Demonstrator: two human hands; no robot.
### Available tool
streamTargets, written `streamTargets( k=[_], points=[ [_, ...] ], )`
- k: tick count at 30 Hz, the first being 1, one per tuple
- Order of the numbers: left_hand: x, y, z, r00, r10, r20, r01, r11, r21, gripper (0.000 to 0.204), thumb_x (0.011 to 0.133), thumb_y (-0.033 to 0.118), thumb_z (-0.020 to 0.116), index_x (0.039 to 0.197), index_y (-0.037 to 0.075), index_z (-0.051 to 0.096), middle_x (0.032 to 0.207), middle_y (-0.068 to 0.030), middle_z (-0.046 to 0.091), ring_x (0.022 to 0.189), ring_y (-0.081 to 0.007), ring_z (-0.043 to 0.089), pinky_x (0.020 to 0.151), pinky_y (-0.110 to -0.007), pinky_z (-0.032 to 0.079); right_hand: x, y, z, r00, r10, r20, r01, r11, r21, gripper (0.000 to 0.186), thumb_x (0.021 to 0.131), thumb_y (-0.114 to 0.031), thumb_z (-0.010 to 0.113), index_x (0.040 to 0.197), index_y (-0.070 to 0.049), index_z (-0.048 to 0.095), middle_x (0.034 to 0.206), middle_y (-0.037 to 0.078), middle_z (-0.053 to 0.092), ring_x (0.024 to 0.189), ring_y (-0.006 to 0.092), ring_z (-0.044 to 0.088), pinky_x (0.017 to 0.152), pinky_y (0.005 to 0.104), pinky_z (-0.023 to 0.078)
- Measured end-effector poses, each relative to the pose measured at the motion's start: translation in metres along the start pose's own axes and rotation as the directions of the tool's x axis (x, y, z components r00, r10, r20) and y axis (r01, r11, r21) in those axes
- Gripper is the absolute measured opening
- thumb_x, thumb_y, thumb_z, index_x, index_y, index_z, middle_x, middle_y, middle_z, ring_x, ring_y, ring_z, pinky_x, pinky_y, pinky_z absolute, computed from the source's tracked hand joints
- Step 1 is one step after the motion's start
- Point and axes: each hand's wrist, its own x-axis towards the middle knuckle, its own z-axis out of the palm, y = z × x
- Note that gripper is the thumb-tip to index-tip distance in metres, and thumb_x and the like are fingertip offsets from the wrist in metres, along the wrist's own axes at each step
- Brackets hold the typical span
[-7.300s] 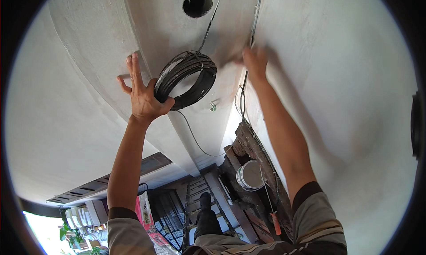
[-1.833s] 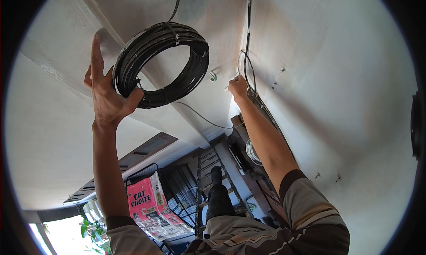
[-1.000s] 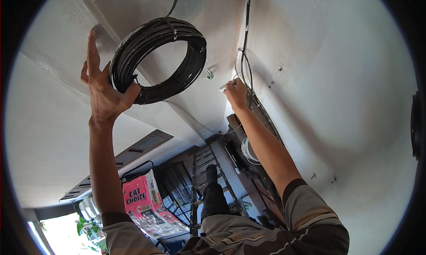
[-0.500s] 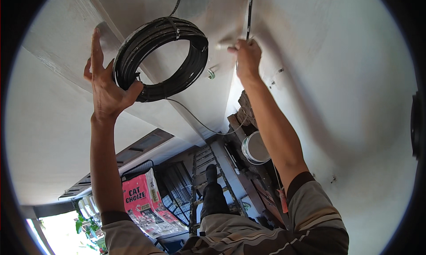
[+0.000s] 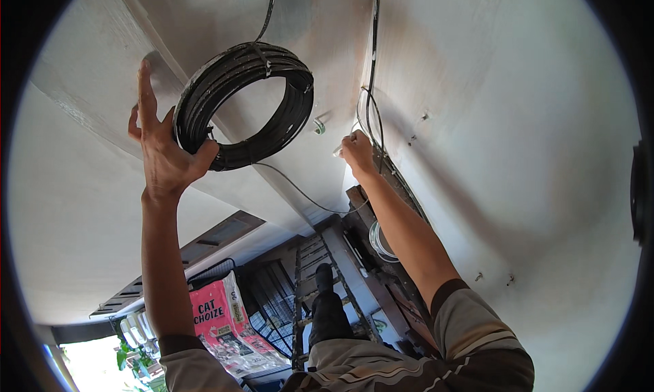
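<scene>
A thick coil of black cable (image 5: 283, 129), bound with ties and spotted with white, hangs against the pale ceiling. My left hand (image 5: 165, 150) grips its left side, the thumb at the lower inner edge and the index finger stretched upward. Closed fingers of my right hand (image 5: 357, 150) hold a small whitish piece (image 5: 338, 151), mostly hidden in the fist. Just above and beside that hand, a dark cable (image 5: 373, 44) runs down the corner and spreads into loose loops (image 5: 379, 119). A thin grey cable (image 5: 300, 187) sags from the coil toward my right forearm.
Below me a ladder (image 5: 300, 303) stands, with my leg over it. A pink and white printed sack (image 5: 221, 317) lies at lower left near dark wire mesh. A white bucket (image 5: 379, 242) sits partly behind my right forearm. Small fixings (image 5: 412, 140) stick out of the right wall.
My right hand has come down and slightly left, away from the upper cable, and cable loops now show above it. My left hand still holds the coil, which sits slightly lower in view.
</scene>
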Motion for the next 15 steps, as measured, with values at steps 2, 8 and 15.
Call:
streamTargets(
  k=[2, 8, 15],
  points=[
    [0.002, 0.004, 0.003, 1.0, -0.008, 0.006, 0.008, 1.0, -0.011, 0.051, 0.047, 0.032, 0.06, 0.089, 0.007, 0.076, 0.158, -0.0195, 0.015, 0.139, -0.0324, 0.031, 0.11, -0.052, 0.014, 0.031, 0.026, 0.001, 0.983, -0.179, -0.035, 0.167, 0.962, -0.215, 0.007, 0.079, -0.008, 0.052, 0.078, -0.001, 0.051, 0.072, 0.014, 0.058, 0.062, 0.0261, 0.058, 0.06, 0.0351, 0.047],
    [-0.005, -0.003, 0.004, 1.0, -0.022, 0.018, 0.021, 1.0, 0.01, 0.05, 0.046, 0.031, 0.061, 0.087, 0.006, 0.076, 0.158, -0.0197, 0.015, 0.141, -0.0337, 0.03, 0.108, -0.058, 0.015, 0.067, -0.033, 0.003, 0.901, -0.427, -0.07, 0.381, 0.859, -0.342, 0.014, 0.081, -0.015, 0.055, 0.081, -0.001, 0.054, 0.075, 0.019, 0.06, 0.07, 0.0344, 0.059, 0.067, 0.0414, 0.046],
    [-0.002, -0.003, 0.004, 1.0, -0.001, -0.005, 0.001, 1.0, 0.01, 0.048, 0.046, 0.03, 0.061, 0.086, 0.006, 0.076, 0.158, -0.02, 0.015, 0.141, -0.0338, 0.03, 0.107, -0.061, 0.015, 0.054, -0.191, -0.039, 0.893, -0.436, -0.108, 0.43, 0.9, -0.077, 0.02, 0.08, -0.015, 0.053, 0.086, 0.003, 0.057, 0.083, 0.021, 0.062, 0.078, 0.0341, 0.061, 0.076, 0.041, 0.048]
  ],
)
